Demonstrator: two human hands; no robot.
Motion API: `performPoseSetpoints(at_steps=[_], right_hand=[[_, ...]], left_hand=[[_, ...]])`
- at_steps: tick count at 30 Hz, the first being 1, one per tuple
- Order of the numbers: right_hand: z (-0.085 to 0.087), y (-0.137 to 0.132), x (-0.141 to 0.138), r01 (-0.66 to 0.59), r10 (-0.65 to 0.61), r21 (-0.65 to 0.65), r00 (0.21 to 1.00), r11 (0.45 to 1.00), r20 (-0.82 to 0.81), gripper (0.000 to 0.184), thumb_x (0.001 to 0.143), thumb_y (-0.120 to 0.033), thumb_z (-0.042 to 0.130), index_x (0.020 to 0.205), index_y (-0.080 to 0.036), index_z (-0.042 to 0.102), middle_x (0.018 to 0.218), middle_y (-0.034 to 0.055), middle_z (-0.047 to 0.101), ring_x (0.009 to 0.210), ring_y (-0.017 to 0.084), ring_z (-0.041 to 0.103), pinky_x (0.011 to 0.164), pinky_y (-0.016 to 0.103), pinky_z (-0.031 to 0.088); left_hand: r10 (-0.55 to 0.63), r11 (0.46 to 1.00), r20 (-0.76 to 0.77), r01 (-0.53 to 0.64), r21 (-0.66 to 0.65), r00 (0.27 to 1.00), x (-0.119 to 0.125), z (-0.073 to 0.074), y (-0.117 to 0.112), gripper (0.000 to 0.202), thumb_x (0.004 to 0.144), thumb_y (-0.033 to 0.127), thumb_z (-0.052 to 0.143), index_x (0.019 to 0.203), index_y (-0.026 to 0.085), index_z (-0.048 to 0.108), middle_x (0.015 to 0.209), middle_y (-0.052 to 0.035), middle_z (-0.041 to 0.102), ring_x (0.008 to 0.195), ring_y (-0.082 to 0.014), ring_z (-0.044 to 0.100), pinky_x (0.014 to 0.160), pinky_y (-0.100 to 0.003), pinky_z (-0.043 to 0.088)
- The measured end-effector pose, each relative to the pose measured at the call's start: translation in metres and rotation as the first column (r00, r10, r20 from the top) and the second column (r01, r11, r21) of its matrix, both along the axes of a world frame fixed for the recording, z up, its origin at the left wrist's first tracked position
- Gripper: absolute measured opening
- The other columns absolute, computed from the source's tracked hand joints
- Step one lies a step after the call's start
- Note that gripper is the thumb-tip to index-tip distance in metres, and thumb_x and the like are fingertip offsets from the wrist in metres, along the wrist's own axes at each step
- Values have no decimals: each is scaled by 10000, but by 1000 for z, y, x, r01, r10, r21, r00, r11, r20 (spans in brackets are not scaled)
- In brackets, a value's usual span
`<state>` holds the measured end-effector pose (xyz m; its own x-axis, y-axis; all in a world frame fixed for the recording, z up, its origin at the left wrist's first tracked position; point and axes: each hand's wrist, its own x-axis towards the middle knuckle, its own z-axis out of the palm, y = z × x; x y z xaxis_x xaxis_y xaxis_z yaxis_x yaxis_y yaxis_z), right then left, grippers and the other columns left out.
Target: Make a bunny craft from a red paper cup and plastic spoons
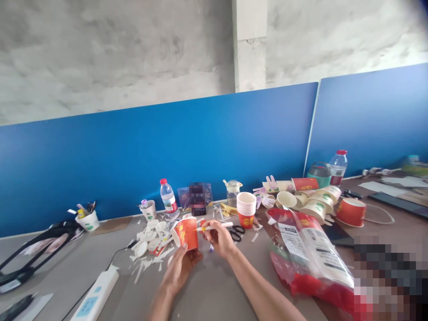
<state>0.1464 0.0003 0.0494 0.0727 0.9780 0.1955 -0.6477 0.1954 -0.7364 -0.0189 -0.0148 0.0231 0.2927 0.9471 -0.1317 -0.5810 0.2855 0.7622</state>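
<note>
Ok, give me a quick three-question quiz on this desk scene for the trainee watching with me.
1. True or false: the left hand holds the red paper cup.
2. What does the right hand hold against that cup? A) a white pen B) a spoon C) a bottle
3. Name the tool lying on the desk just beyond the right hand, below the stack of cups.
Key: 1 true; 2 A; 3 scissors.
</note>
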Motion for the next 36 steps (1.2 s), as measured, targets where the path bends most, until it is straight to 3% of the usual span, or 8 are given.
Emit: performPoseSetpoints(at_steps=[12,21,28,36], right_hand=[[-5,1,-5,-16,17,-17,997,1000,78,273,646,-432,694,568,-171,683,373,-32,497,389,82,379,450,210,191],[-4,2,-2,-30,31,-24,998,999,60,219,632,-364,685,551,-161,676,361,-38,477,389,86,383,470,226,240],[3,0,5,-21,20,-9,998,1000,-54,235,677,-412,673,646,-178,681,372,-47,460,456,121,434,534,249,322],[-3,-2,-6,-75,74,-17,997,997,-26,222,673,-390,704,645,-170,694,414,-42,517,427,95,419,494,236,260]], left_hand=[[-11,1000,-18,11,20,1000,0,-3,1,215,722,321,856,788,154,738,720,-52,756,674,-200,700,780,-362,594],[-49,999,53,49,-5,997,-6,-3,3,218,793,315,806,848,117,734,785,-78,751,682,-192,689,774,-350,598],[-151,988,161,152,3,975,-10,2,0,241,845,296,752,986,101,747,841,-102,769,696,-186,709,766,-339,617],[-186,982,217,188,13,958,-11,2,-2,245,897,294,683,1028,94,741,854,-120,768,720,-192,712,785,-350,618]])
